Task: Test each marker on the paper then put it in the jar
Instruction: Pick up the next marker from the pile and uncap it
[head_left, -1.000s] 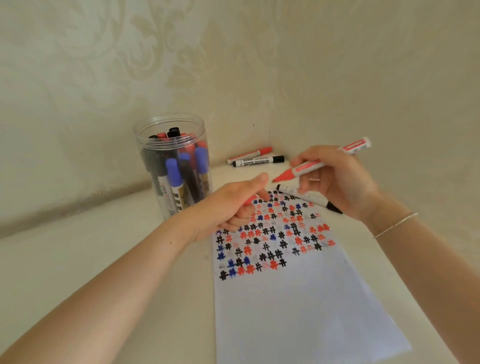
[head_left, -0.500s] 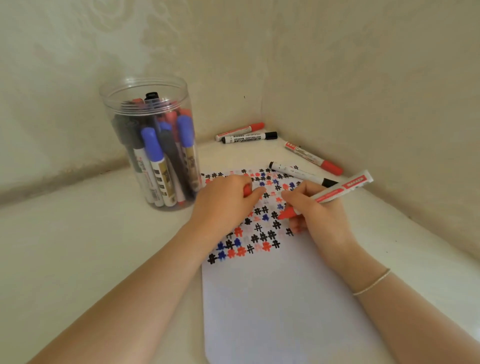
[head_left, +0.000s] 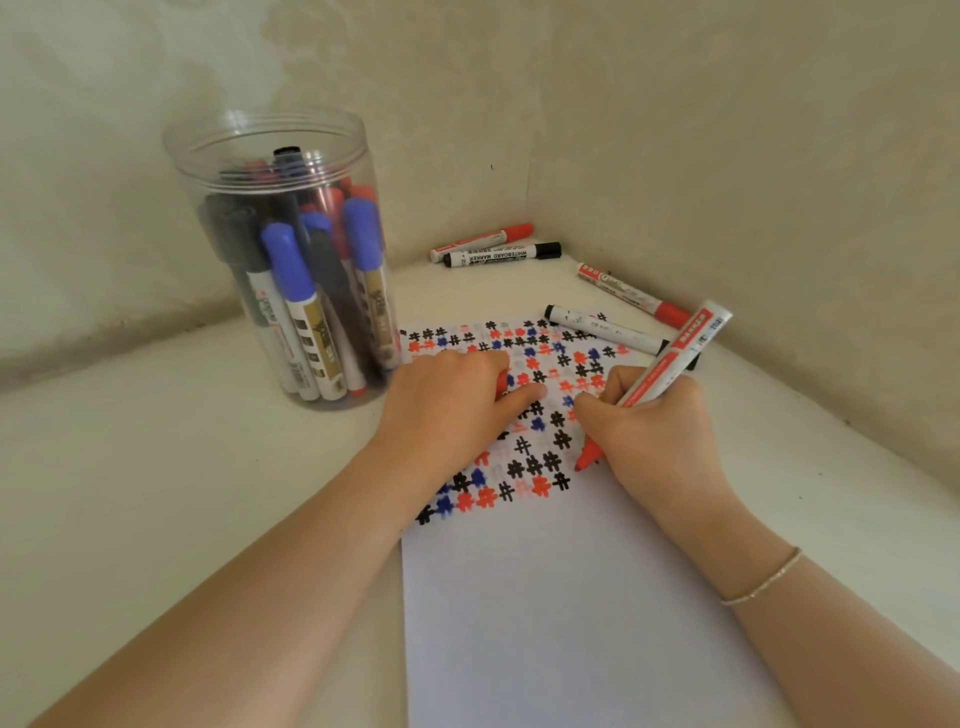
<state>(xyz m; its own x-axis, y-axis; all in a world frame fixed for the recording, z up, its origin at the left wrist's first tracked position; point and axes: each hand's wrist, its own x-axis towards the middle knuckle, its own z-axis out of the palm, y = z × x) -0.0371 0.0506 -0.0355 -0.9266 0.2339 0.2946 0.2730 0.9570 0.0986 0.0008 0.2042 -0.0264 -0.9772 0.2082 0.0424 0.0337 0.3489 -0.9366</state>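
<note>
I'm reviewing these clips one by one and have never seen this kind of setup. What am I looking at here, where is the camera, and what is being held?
There is no machine: a person works with two bare hands, filmed by a wide-angle camera worn on the head, looking down. The right hand holds an uncapped red marker, its tip at the paper, which already carries rows of black, red and blue test marks. The left hand rests on the paper and closes round something red, probably the cap. A clear jar on the left holds many markers. Four capped markers lie loose near the corner of the wall: a red and a black one together, another red, another black.
</note>
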